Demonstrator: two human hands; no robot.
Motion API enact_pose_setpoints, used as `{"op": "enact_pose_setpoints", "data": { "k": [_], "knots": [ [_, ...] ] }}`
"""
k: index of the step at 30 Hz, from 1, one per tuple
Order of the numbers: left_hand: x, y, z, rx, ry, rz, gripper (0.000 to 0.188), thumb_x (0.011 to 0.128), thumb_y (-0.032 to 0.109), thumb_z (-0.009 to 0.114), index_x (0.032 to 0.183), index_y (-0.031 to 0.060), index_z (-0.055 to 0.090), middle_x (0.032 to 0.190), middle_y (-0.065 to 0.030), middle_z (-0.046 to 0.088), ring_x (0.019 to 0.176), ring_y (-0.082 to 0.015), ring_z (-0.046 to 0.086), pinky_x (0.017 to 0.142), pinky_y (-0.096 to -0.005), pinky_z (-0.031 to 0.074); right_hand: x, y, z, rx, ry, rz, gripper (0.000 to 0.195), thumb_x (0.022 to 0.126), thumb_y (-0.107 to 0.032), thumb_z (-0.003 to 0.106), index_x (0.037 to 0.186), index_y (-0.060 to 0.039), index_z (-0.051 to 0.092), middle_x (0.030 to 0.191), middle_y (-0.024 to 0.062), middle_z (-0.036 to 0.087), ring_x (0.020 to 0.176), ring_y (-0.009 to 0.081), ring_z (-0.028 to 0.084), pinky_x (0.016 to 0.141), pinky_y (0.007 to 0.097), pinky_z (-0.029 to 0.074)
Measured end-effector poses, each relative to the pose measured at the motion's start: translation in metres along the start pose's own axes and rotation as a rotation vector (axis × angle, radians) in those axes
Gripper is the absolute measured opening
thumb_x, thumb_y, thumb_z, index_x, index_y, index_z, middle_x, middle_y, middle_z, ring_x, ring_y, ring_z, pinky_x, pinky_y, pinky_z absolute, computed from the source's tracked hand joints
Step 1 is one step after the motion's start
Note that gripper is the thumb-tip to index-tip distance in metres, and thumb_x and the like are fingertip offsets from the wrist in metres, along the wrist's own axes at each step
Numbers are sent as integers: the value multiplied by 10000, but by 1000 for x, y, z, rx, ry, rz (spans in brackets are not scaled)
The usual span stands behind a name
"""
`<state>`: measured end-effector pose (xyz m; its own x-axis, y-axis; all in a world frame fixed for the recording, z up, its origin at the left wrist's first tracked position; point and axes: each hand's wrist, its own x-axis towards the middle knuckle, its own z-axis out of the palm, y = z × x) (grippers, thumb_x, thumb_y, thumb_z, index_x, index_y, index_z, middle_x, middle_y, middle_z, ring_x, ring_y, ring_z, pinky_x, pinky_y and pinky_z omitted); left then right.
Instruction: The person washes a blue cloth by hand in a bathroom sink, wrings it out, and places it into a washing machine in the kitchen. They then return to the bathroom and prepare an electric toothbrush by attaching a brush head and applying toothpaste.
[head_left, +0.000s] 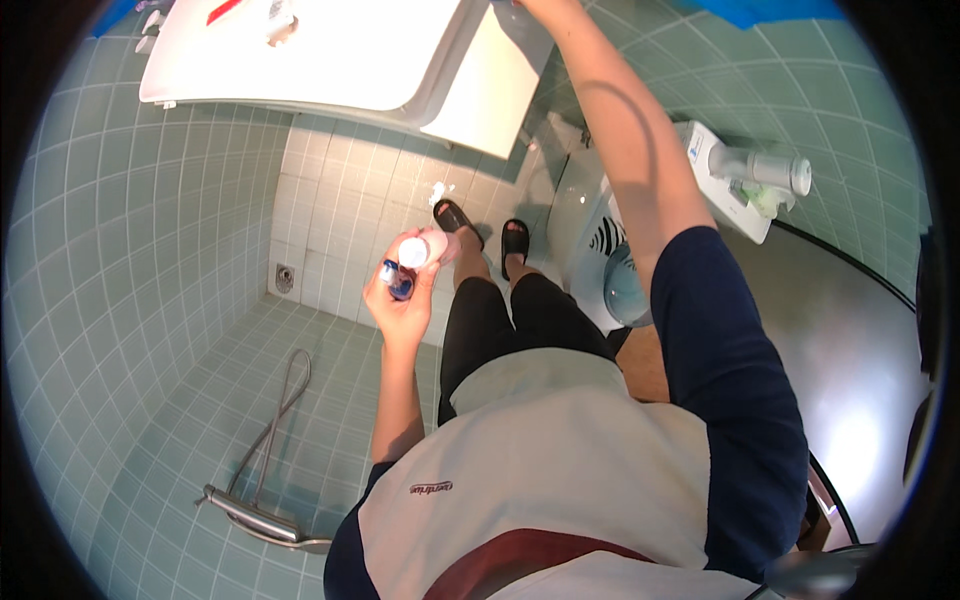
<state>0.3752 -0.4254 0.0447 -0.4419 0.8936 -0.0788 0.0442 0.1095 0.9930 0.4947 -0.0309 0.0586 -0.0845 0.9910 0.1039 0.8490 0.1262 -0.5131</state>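
My left hand (403, 313) is closed around two small bottles, held over the tiled floor. One is a pink bottle (439, 247) with a white cap facing up. Beside it, against the palm, sits a dark blue bottle (401, 287) with a pale top. My right arm reaches up to the far edge of the picture, by the end of the white washbasin (337, 67). Only a sliver of my right hand (531, 3) shows there, and what its fingers do is cut off. On the bright basin top lie a red object (223, 10) and a clear container (280, 21).
A white cabinet (484, 82) stands under the basin. A shower mixer (251, 514) with its hose is at the lower left; a floor drain (284, 278) sits near the wall. To the right are a blue translucent basin (627, 289) and a wall-mounted white box (731, 180) with a clear tube.
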Motion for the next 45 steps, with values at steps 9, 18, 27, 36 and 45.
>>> {"op": "enact_pose_setpoints", "data": {
  "k": [9,18,27,36,45],
  "knots": [
    [-45,-32,32,59,-25,-43,431,787,-26,719,1184,-78,558,1112,-145,632,1051,-208,592,922,-334,467,-113,166,65,295,48,76,299,804,-335,648,972,-88,671,865,123,687,758,249,670,691,364,523],
    [-47,-183,50,445,-51,47,371,661,-19,770,1003,-52,631,930,-190,703,891,-253,698,791,-333,547,-307,409,337,-10,-530,464,412,758,-324,688,988,15,646,804,191,678,794,334,671,728,394,538],
    [-48,-295,16,294,289,-189,645,727,201,812,1224,-27,471,1108,-217,620,712,-179,622,582,-261,517,-272,498,522,-198,-363,745,272,912,-230,524,1034,-5,614,1048,178,625,1015,337,619,840,403,529],
    [-23,-333,-3,396,324,-136,626,776,202,771,1238,-61,441,1013,-156,625,568,-71,478,459,-183,361,-278,554,596,-51,-7,631,236,923,-213,442,907,-40,602,894,173,650,834,349,654,724,454,552],
    [-20,-247,31,266,93,-313,530,731,50,791,1173,-52,515,1019,-156,625,727,-157,604,610,-250,506,-408,416,520,1296,-264,1220,257,692,-144,789,889,-33,666,721,49,652,615,145,641,508,294,549]
  ]
}}
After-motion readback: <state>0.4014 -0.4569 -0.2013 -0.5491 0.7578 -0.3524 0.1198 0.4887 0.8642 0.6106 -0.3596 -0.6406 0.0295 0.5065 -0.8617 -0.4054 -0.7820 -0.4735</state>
